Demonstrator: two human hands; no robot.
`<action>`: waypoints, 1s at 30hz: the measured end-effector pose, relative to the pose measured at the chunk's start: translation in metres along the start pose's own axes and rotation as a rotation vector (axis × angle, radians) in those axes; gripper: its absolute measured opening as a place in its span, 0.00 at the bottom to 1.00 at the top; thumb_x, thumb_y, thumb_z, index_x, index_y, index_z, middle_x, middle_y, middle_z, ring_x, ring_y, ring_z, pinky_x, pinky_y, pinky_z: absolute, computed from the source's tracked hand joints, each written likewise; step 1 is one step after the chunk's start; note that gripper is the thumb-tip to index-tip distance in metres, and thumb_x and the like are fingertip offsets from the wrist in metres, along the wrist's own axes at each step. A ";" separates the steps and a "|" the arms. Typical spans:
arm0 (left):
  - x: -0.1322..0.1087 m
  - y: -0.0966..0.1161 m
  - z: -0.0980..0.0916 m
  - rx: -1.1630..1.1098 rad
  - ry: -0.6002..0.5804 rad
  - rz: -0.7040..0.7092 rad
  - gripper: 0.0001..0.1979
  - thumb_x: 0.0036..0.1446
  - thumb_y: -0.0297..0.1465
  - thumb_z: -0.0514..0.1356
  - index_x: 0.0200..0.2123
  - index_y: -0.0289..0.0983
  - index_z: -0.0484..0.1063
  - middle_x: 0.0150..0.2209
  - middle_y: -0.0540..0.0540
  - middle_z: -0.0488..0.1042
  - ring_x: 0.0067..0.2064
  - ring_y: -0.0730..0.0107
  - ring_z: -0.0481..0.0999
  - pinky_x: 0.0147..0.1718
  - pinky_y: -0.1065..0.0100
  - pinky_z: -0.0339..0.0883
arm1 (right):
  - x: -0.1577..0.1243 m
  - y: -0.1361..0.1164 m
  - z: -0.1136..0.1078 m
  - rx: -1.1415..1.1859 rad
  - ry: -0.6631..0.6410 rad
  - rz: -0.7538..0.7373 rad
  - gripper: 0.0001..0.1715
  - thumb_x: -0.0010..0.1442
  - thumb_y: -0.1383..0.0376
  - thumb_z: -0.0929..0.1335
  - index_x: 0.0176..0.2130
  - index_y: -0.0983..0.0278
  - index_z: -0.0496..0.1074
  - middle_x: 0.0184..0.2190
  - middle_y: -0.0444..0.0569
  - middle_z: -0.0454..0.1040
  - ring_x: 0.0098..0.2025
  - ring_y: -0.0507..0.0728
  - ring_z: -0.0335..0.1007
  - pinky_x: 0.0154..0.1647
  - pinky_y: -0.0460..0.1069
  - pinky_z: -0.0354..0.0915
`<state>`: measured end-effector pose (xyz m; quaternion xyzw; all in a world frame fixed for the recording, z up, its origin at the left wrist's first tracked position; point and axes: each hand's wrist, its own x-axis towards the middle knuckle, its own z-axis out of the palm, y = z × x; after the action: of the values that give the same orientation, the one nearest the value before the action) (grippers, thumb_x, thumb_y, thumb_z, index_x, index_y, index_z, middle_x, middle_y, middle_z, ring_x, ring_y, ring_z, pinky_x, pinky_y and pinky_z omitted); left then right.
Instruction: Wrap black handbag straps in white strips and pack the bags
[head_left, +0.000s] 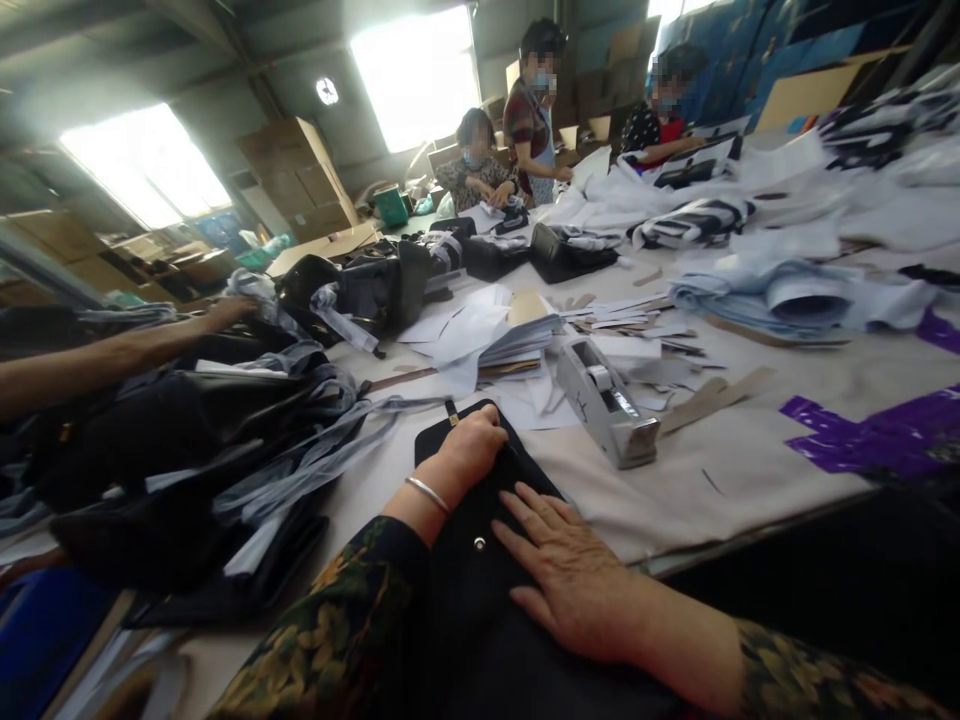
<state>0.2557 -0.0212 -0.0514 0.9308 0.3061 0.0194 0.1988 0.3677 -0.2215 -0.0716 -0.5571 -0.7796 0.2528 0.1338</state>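
Note:
A flat black bag [480, 625] with a round metal snap [479, 545] lies in front of me, its far end on the table. My left hand [474, 442], with a silver bangle at the wrist, is closed against the bag's far part. What its fingers pinch is hidden. Flat on the bag's right side rests my right hand [559, 560], fingers stretched and slightly spread. A small strap with a gold-coloured fitting [452, 413] sticks out at the bag's far left corner.
A grey tape dispenser [609, 405] stands beyond my right hand, near stacked papers [502, 335]. Black bags [150, 430] with wrapped straps crowd the left, where another person's arm [120, 350] reaches in. Purple plastic [877, 430] lies right. Several people work across the table.

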 end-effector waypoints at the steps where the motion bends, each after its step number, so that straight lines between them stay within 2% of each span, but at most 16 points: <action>1: -0.001 -0.002 0.003 -0.006 0.011 -0.016 0.13 0.56 0.22 0.56 0.28 0.36 0.80 0.39 0.39 0.74 0.38 0.62 0.75 0.43 0.63 0.70 | 0.000 0.000 0.000 0.006 0.001 -0.003 0.40 0.68 0.47 0.62 0.71 0.58 0.55 0.74 0.55 0.40 0.75 0.67 0.29 0.72 0.66 0.37; 5: -0.001 -0.001 0.011 -0.059 -0.008 -0.041 0.12 0.57 0.23 0.58 0.31 0.37 0.82 0.36 0.40 0.77 0.36 0.63 0.75 0.41 0.65 0.70 | 0.000 0.002 0.001 0.017 0.001 -0.001 0.40 0.68 0.46 0.62 0.71 0.59 0.54 0.74 0.55 0.40 0.75 0.68 0.28 0.72 0.66 0.36; 10: 0.003 0.004 0.009 -0.154 -0.082 -0.050 0.13 0.58 0.26 0.58 0.40 0.38 0.84 0.41 0.42 0.81 0.41 0.63 0.79 0.46 0.68 0.71 | -0.002 0.001 0.001 0.030 0.000 0.001 0.40 0.68 0.47 0.62 0.72 0.58 0.54 0.75 0.54 0.39 0.75 0.68 0.28 0.72 0.66 0.35; 15: -0.002 0.008 0.008 -0.210 -0.173 -0.123 0.15 0.59 0.28 0.57 0.45 0.38 0.83 0.41 0.45 0.83 0.40 0.65 0.81 0.44 0.69 0.73 | -0.002 -0.002 -0.001 0.034 -0.042 0.043 0.40 0.65 0.53 0.66 0.72 0.57 0.54 0.75 0.54 0.39 0.75 0.68 0.27 0.72 0.67 0.34; 21: -0.001 0.015 0.012 -0.187 -0.186 -0.207 0.18 0.57 0.26 0.57 0.47 0.37 0.82 0.44 0.44 0.83 0.45 0.64 0.80 0.49 0.68 0.71 | 0.000 -0.005 -0.004 0.023 -0.050 0.059 0.42 0.62 0.56 0.68 0.71 0.56 0.56 0.74 0.53 0.41 0.75 0.68 0.30 0.72 0.67 0.36; 27: -0.004 0.022 0.000 -0.205 -0.243 -0.255 0.17 0.56 0.27 0.57 0.45 0.35 0.83 0.42 0.41 0.83 0.42 0.59 0.80 0.47 0.63 0.73 | -0.003 0.004 0.016 -0.056 0.041 0.012 0.41 0.63 0.59 0.68 0.71 0.54 0.55 0.74 0.52 0.43 0.74 0.71 0.37 0.71 0.69 0.42; 30: -0.009 0.018 -0.007 -0.270 -0.307 -0.260 0.20 0.55 0.26 0.57 0.49 0.37 0.81 0.45 0.44 0.83 0.43 0.62 0.80 0.47 0.66 0.72 | -0.002 0.016 0.033 -0.141 0.142 -0.080 0.42 0.61 0.60 0.69 0.71 0.54 0.56 0.73 0.53 0.45 0.73 0.72 0.42 0.69 0.69 0.49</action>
<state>0.2580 -0.0373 -0.0376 0.8405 0.3844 -0.1072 0.3664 0.3652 -0.2275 -0.1077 -0.5500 -0.8057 0.1516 0.1592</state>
